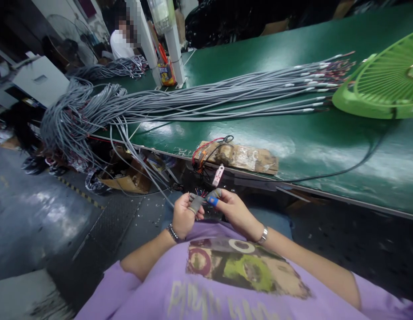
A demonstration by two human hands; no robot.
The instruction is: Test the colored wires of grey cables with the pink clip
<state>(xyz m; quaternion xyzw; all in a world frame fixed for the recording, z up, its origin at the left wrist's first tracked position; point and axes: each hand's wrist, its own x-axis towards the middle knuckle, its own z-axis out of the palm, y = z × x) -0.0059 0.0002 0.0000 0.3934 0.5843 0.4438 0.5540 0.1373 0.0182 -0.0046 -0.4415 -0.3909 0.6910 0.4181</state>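
From my remote seat, fingers first. Left hand: fingers curled nearly closed, grey covers on some, gripping the end of a grey cable. Right hand: thumb and finger brought together on thin coloured wires at the cable's end, a blue band on one digit. Exact fingertip contact too small for me to tell. The hands sit close together, above the lap.

Just off them at 12 o'clock, a pale tag hangs by the bench edge. At 1 o'clock, a worn wooden board lies on the green bench, red and black leads at its left end. Cardboard box at 10, below bench level. Further out, a long bundle of grey cables spans 10 to 2. Green fan at 2; a person in white at 11.
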